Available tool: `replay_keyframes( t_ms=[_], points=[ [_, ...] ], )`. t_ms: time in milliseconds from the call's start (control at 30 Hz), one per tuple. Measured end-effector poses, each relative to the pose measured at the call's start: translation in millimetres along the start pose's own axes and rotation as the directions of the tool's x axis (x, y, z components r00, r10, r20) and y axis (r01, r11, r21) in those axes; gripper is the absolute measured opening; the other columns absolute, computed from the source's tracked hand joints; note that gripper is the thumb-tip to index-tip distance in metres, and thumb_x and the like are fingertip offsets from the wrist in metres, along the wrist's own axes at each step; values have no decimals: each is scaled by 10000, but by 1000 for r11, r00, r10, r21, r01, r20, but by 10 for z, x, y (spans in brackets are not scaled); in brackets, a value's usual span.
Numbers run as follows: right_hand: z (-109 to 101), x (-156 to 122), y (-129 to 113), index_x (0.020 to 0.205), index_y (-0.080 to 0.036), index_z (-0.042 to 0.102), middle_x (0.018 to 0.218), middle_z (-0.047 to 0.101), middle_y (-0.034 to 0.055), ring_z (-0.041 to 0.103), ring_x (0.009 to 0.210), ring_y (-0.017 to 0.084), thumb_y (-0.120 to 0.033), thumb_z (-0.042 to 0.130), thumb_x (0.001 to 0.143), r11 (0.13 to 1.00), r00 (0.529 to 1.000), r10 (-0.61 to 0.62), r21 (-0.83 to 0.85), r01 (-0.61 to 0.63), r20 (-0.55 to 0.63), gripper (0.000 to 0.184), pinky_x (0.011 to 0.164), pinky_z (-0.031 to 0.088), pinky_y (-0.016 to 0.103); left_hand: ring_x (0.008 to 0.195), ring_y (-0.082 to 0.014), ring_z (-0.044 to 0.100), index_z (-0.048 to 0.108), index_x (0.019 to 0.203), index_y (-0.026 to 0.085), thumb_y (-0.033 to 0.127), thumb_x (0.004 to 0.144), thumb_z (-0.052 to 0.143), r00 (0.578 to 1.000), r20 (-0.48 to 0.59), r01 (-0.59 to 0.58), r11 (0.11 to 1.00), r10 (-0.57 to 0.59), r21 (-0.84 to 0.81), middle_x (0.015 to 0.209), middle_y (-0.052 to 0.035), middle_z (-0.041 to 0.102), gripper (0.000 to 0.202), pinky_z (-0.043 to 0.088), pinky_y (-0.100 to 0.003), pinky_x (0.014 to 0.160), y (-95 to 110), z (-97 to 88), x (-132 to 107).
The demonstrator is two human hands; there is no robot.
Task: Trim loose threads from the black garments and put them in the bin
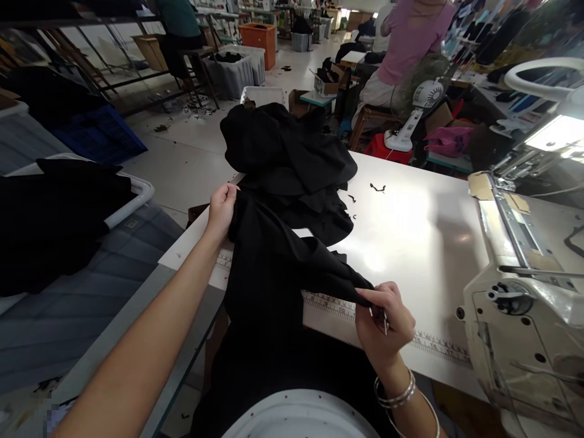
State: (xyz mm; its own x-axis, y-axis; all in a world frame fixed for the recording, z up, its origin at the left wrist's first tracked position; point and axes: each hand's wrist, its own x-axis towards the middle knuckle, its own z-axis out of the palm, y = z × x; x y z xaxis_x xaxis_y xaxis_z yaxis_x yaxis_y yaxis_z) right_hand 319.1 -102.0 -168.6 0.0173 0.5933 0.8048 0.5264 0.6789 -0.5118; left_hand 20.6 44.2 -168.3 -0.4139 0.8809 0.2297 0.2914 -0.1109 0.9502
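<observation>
The left hand (221, 213) is closed on the black cloth (269, 274), and the right hand (383, 328) pinches its edge, with a small metal tool (385, 320) between the fingers. The cloth lies on the near edge of the white sewing table (410, 243), and the sewing machine (515, 316) stands at this table's right end.

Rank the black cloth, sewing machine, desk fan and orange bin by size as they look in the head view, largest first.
1. Black cloth
2. Sewing machine
3. Desk fan
4. Orange bin

The bin stands far off, so its place below the fan is unsure.
</observation>
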Motion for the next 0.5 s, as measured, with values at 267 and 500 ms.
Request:
replay_keyframes(
  t_ms=[267, 500],
  points=[
    [-32, 71, 59, 827, -208, 622, 624, 464, -36, 388, 502, 98, -81, 556, 763, 881, 881, 472, 34, -472, 30, 157, 441, 314, 217, 515, -111, 380, 477, 615, 183, 152, 874, 428, 999, -9, 42, 997, -42, -67, 565, 26, 414, 265, 323, -211, 503, 242, -3, -82],
    [-59, 272, 224, 1123, -210, 493, 607, 318, -79, 306, 484, 98, -369, 652, 760, 575, 579, 750, 118, -810, 320, 427, 430, 283, 204, 497, -39, 425, 551, 686, 124, 117, 868, 504, 990, 6, -142, 988, 143, -54, 588, 28, 483, 188, 329, -141, 479, 1155, -259, -231]
  ],
)
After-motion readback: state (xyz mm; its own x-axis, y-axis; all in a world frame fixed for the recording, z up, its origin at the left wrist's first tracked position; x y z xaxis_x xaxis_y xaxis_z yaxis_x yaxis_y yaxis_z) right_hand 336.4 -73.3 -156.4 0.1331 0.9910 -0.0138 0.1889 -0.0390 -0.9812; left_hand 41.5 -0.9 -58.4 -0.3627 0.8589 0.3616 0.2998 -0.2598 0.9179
